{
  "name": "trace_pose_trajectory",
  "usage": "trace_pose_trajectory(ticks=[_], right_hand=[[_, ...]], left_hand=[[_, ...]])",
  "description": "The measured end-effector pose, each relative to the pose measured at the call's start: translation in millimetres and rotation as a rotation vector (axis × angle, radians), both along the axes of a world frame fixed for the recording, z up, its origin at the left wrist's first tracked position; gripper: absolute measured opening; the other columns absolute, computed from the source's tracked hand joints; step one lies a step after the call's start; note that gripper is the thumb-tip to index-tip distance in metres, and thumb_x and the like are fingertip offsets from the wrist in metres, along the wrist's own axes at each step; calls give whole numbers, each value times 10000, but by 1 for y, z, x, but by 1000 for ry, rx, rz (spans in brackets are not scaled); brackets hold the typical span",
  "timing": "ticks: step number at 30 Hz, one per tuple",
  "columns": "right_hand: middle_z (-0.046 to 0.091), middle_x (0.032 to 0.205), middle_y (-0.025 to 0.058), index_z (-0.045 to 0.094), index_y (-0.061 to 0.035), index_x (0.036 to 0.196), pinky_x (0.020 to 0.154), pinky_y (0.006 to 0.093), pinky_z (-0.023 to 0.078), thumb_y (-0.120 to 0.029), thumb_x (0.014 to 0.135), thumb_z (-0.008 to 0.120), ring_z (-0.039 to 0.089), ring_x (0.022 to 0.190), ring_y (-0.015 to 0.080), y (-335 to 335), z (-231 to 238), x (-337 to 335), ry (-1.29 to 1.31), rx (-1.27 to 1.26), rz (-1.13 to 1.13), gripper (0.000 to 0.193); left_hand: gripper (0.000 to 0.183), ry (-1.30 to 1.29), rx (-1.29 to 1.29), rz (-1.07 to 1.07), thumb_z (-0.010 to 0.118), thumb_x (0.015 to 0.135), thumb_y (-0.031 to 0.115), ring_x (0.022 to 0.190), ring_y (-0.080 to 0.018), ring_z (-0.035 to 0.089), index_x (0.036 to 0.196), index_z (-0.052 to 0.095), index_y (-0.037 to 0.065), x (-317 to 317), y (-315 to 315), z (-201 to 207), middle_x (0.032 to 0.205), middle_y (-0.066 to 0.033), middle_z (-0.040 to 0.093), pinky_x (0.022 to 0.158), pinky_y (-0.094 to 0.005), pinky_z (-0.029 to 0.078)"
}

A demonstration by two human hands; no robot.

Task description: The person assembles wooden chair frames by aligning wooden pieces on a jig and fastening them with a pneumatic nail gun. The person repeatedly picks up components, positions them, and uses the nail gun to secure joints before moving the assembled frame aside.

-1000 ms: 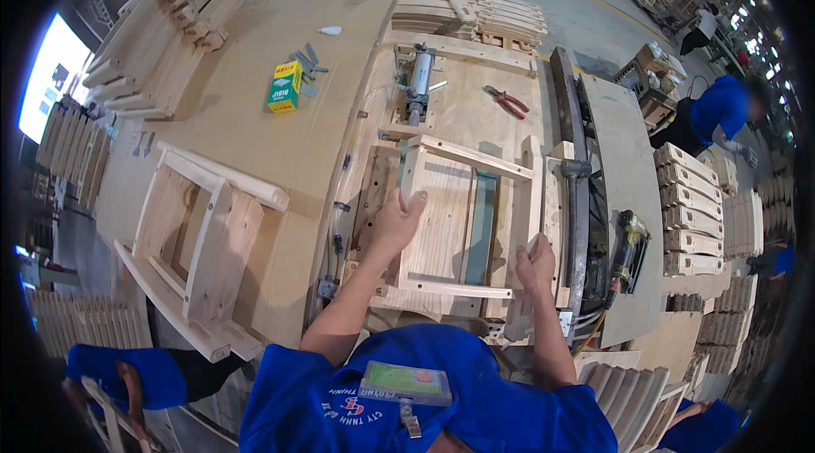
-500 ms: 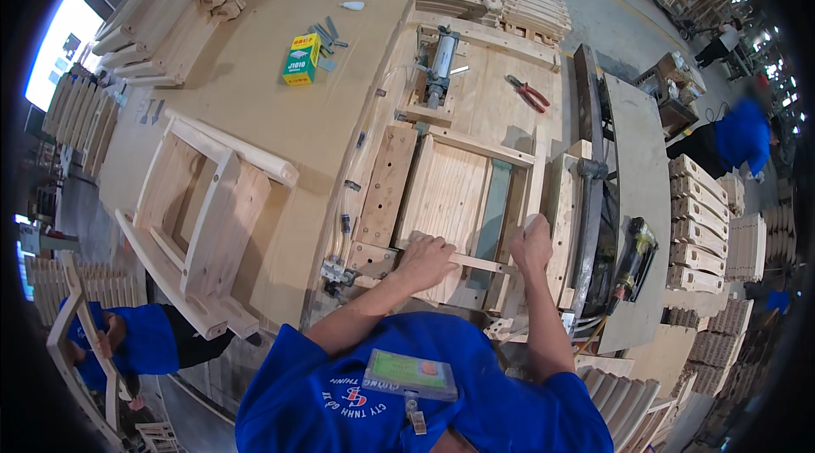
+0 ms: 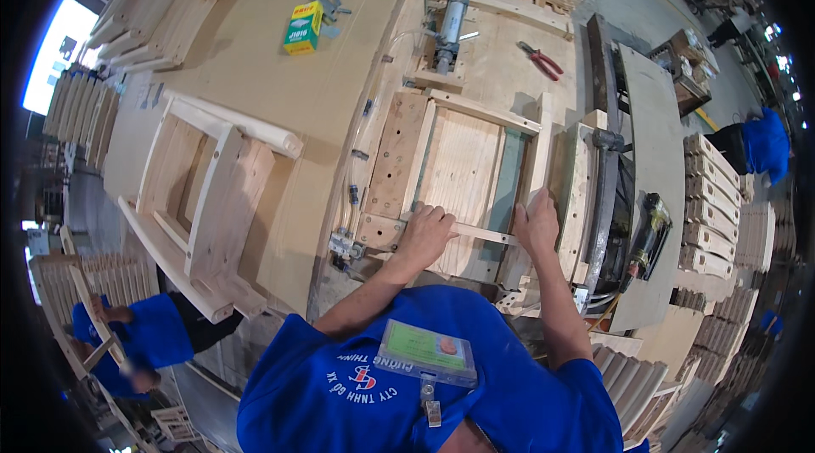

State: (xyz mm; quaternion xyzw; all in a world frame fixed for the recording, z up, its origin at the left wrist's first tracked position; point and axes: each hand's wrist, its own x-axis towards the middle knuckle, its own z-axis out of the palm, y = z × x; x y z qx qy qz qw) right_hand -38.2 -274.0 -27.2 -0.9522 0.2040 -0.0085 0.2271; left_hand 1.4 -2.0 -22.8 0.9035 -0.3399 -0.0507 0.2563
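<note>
A pale wooden frame lies in a jig on the bench: a slatted panel (image 3: 459, 168) in the middle, a top rail (image 3: 484, 112) at the far side, and a near crossbar (image 3: 482, 233). My left hand (image 3: 427, 236) is closed round the near left corner, at the crossbar's left end. On the right, my right hand (image 3: 536, 224) grips the near part of an upright side bar (image 3: 538, 151), its thumb pointing away from me. The crossbar spans between my hands. Green surface shows beside the panel. My fingers partly hide both corners.
Beyond the frame are a pneumatic cylinder (image 3: 451, 33) and red-handled pliers (image 3: 543, 61). A power tool (image 3: 649, 241) lies at right. An assembled wooden frame (image 3: 208, 198) and a yellow-green box (image 3: 303, 28) occupy the left table. A co-worker in blue (image 3: 148, 334) handles wood at lower left.
The view has shifted slightly. My right hand has turned against the side bar. The crossbar sits more squarely between the two sides, and a gap shows between the left rail and the panel.
</note>
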Motion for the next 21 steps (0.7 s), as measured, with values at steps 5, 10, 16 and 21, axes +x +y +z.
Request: trace_pose_trajectory(ticks=[5,10,16,21], right_hand=[[589,1327,301,336,82,1581,1012,558,504,-219,968,709,596,1171,488,7,6,-26,-3,-54,21,778],[628,1346,265,427,55,1527,986,533,498,-190,943,723,613,1183,440,8,9,-21,42,-161,27,698],[674,1099,151,647,-20,1271,896,484,477,-196,866,764,630,1042,348,79,14,-31,-167,-86,453,457],[664,1030,105,686,-83,1149,882,474,476,-213,877,758,636,987,328,95,14,-34,-211,-42,500,310]], left_hand=[[274,-28,-31,-1,813,879,260,960,-334,633,996,704,38,-3,-2,1,931,-130,643,971,-495,466],[264,-2,0,-21,809,878,239,969,-349,633,1016,704,39,-2,-4,4,955,-141,645,946,-486,482],[278,-30,-49,-12,768,870,131,977,-384,631,1125,704,42,-3,-2,1,979,-156,646,926,-499,498],[318,103,-47,-50,739,889,119,1020,-399,641,1192,694,34,3,11,3,1039,-173,671,948,-499,506]])
